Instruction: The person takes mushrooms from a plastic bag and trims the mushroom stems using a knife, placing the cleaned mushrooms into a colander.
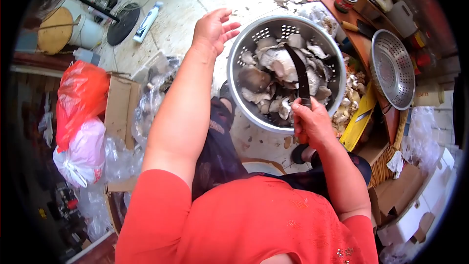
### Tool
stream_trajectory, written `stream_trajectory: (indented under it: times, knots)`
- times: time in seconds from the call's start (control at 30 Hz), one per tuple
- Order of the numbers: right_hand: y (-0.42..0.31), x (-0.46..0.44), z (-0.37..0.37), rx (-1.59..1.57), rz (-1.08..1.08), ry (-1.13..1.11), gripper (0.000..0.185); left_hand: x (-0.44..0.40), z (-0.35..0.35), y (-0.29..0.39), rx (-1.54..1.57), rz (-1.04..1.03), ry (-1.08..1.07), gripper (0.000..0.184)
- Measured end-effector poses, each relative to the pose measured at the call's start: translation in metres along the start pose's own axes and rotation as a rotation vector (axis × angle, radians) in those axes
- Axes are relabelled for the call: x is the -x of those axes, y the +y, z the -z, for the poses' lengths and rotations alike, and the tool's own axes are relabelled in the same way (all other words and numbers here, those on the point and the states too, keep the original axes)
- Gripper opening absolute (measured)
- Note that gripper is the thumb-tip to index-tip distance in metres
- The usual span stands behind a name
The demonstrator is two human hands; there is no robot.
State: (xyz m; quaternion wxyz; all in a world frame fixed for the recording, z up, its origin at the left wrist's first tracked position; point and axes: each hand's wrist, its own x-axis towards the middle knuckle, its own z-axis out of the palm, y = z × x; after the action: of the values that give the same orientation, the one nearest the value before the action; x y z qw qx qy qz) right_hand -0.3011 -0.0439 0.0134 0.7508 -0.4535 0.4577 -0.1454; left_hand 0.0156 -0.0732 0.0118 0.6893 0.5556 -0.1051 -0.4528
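While R hand (312, 122), right of ctr, has its fingers wrapped round a curved dark knife (302, 76), L hand (211, 32), upper ctr, hangs half-open w/ nothing in it, just beside the big metal colander (318, 39). Grey mushrooms (281, 66) sit in colander, upper ctr-right; blade's over them. 2nd perforated bowl (391, 68), far right.

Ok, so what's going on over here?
Someone in a red top has a big metal colander of grey mushrooms in front of their legs. Their right hand has a firm-looking grip on a dark-bladed knife, its blade held above the mushrooms. The left hand is open, with nothing visible in it, near the colander's rim. A second, smaller colander sits off to the right.
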Motion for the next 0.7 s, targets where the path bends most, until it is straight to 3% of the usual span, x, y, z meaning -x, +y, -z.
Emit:
stream_trajectory:
  times: [0.1,0.2,0.27,0.4,0.57,0.63,0.7]
  knots:
    - [0.001,0.0,-0.01,0.0,0.004,-0.003,0.015,0.022,0.031,0.025,0.009,-0.066,-0.013,0.027]
    - [0.002,-0.002,-0.021,0.046,-0.009,-0.012,0.015,0.031,0.088,0.032,-0.13,-0.115,0.051,0.027]
    - [-0.002,-0.003,-0.029,0.077,-0.022,-0.018,0.014,0.028,0.139,0.016,-0.509,-0.042,0.18,0.027]
    - [-0.004,-0.008,-0.04,0.182,-0.038,-0.016,0.014,0.031,0.213,-0.033,-0.612,0.089,0.306,0.027]
    - [-0.002,-0.019,-0.049,0.189,-0.001,-0.055,0.01,0.008,0.243,-0.1,-0.654,0.191,0.33,0.029]
    - [-0.003,-0.023,-0.053,0.203,-0.014,-0.06,0.012,-0.028,0.269,-0.144,-0.904,0.119,0.24,0.036]
    - [0.001,-0.028,-0.052,0.261,0.025,-0.083,0.014,-0.03,0.239,-0.132,-1.062,0.115,0.238,0.042]
